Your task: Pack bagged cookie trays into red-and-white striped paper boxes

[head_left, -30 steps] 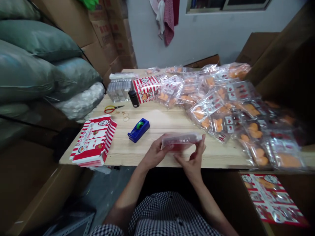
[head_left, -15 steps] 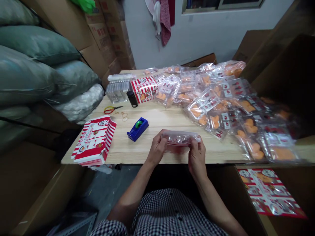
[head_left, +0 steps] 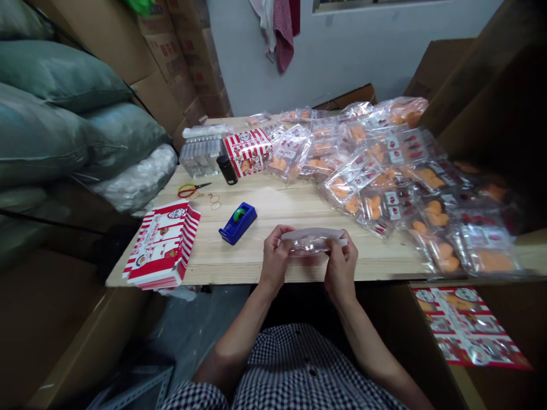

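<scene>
With the forearms angled inward and the wrists raised, a clear plastic packet (head_left: 311,241) is held level above the near part of the table. Its ends are pinched between the curled fingers and thumbs of the left hand (head_left: 276,257) and the right hand (head_left: 341,265). Farther off on the pine table (head_left: 273,205), a blue tape dispenser (head_left: 237,223) is set, and clear bags of orange pieces (head_left: 376,182) are heaped to the right.

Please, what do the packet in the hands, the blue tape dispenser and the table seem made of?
The packet looks like clear, glossy plastic: it shines and is see-through. The tape dispenser seems smooth, shiny plastic. The table looks like bare pale wood, its grain showing.
</scene>
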Motion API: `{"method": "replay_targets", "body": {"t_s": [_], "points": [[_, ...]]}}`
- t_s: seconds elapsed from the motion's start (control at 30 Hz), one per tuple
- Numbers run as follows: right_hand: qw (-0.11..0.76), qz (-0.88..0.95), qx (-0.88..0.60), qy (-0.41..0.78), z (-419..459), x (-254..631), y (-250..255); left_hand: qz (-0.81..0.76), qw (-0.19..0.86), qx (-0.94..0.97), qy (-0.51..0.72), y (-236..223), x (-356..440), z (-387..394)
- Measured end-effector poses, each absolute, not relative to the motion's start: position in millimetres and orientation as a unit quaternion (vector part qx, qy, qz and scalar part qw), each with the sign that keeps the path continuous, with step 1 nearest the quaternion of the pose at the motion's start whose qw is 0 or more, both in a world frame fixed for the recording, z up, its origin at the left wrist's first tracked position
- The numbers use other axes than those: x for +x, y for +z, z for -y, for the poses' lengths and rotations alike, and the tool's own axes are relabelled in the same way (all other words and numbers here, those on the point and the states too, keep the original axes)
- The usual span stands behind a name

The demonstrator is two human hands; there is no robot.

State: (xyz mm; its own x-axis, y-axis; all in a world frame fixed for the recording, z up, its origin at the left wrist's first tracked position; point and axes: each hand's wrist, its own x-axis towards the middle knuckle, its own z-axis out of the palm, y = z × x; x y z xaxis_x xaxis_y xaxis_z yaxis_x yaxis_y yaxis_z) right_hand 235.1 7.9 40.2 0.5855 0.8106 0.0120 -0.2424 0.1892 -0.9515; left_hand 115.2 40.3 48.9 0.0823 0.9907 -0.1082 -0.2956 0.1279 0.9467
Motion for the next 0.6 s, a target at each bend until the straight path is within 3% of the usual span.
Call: {"method": "replay_targets", "body": {"t_s": [0.4, 0.6], "points": [[0.721, 0.280, -0.420, 0.475, -3, 245, 43, -0.389, 0.612, 0.456, 0.515, 56, 106, -41], [0.728, 0.275, -0.430, 0.458, -3, 243, 38, -0.405, 0.614, 0.445, 0.511, 56, 113, -49]]}}
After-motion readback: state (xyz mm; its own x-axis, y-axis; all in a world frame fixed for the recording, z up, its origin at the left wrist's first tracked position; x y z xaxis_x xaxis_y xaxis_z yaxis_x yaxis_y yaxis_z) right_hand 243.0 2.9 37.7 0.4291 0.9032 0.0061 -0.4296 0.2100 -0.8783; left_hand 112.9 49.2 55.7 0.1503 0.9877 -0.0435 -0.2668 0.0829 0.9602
